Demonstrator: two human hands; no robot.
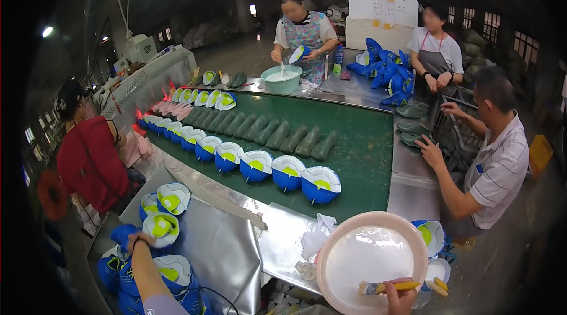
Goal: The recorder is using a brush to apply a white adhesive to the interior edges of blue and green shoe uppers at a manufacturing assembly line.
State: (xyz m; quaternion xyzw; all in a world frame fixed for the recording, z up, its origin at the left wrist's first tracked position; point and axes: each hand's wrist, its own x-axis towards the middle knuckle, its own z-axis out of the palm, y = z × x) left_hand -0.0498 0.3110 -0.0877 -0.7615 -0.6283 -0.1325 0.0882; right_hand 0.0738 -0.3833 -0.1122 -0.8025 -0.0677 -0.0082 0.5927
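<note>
My left hand (140,240) reaches into a pile of blue shoe uppers at the lower left. Its fingers close on the edge of one shoe upper (162,230), which has a white underside and a lime patch; the fingertips are partly hidden. My right hand (401,301), at the lower right, grips the yellow handle of a paintbrush (372,288). The brush lies level over a pink basin (322,262) of white liquid, bristles pointing left. More uppers (173,270) are heaped under and around my left forearm.
Ahead runs a green conveyor belt (360,132) with rows of blue uppers (287,173) and dark green soles (323,146). A crumpled cloth (313,243) lies by the basin. Beside it stands a white container (437,271) with another brush. Several co-workers surround the line; one brushes an upper over a green basin (281,82).
</note>
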